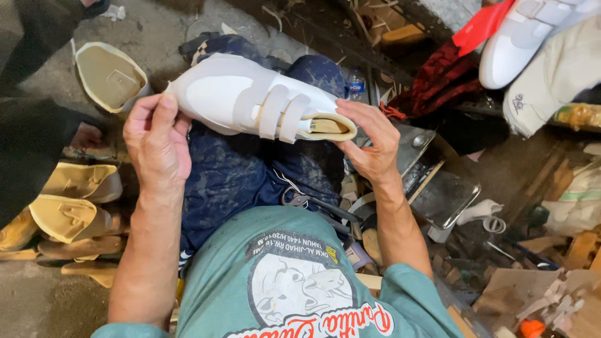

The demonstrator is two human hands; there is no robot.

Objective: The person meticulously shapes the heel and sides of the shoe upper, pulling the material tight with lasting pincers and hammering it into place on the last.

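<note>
left hand grips the toe and right hand pinches the heel of a white strapped shoe, held above the lap. it looks light, with a soft upper stiffened by the form inside; the ends give the firmest hold.

A single head-worn camera looks steeply down, close above the white strapped shoe over the wearer's lap.

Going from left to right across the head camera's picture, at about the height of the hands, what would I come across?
Tan shoe form lying on the floor → left hand → white strapped shoe upper → right hand → shiny metal plate → second white shoe at the top right corner.
</note>
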